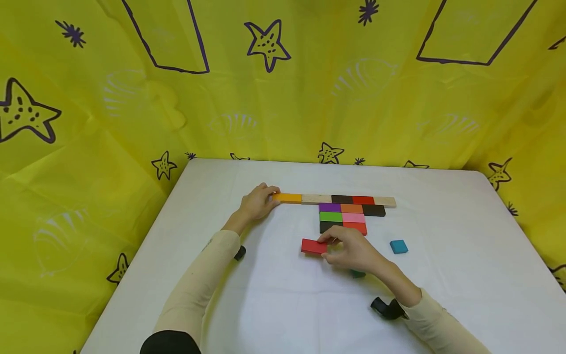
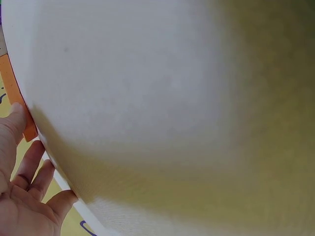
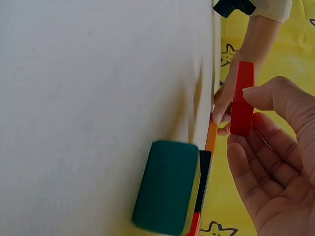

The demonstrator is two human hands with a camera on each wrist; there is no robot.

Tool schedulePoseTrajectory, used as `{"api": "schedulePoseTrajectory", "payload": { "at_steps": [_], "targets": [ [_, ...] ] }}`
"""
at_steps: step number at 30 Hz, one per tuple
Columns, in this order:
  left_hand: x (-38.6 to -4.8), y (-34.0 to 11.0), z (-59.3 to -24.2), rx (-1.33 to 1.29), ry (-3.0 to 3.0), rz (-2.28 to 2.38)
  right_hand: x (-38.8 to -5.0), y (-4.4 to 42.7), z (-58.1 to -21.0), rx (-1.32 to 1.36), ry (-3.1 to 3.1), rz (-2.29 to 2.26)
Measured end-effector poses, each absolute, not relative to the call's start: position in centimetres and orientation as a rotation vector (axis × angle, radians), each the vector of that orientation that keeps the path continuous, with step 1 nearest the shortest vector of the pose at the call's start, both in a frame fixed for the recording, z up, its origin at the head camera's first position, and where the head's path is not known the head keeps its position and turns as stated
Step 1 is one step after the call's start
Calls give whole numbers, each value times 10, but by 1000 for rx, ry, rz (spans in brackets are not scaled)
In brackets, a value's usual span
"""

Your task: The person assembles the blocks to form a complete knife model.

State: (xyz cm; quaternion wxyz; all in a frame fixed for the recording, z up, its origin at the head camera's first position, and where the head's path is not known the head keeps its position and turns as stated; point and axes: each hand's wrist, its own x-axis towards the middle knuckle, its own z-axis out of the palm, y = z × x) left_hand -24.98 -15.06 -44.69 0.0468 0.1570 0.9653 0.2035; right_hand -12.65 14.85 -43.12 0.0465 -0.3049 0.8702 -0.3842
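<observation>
My right hand pinches one end of a red block between thumb and fingers. In the right wrist view that block is held above the white table. At the far left of a row of blocks, my left hand pinches the end of an orange-yellow block. The left wrist view has the thumb on the block's side. Rightward the row continues with a pale wood block, a dark block, a red one and another pale one.
Below that row sit shorter rows, with purple, green and pink blocks among them. A teal-blue block lies to the right. A green block is partly hidden under my right wrist. Yellow curtains surround the white table.
</observation>
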Motion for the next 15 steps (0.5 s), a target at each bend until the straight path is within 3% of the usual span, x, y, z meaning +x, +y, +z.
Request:
{"api": "schedulePoseTrajectory", "payload": {
  "at_steps": [15],
  "targets": [
    [-249,-151,-447,485,2954,607,-129,180,-429,-817,2733,-1237]
  ]
}}
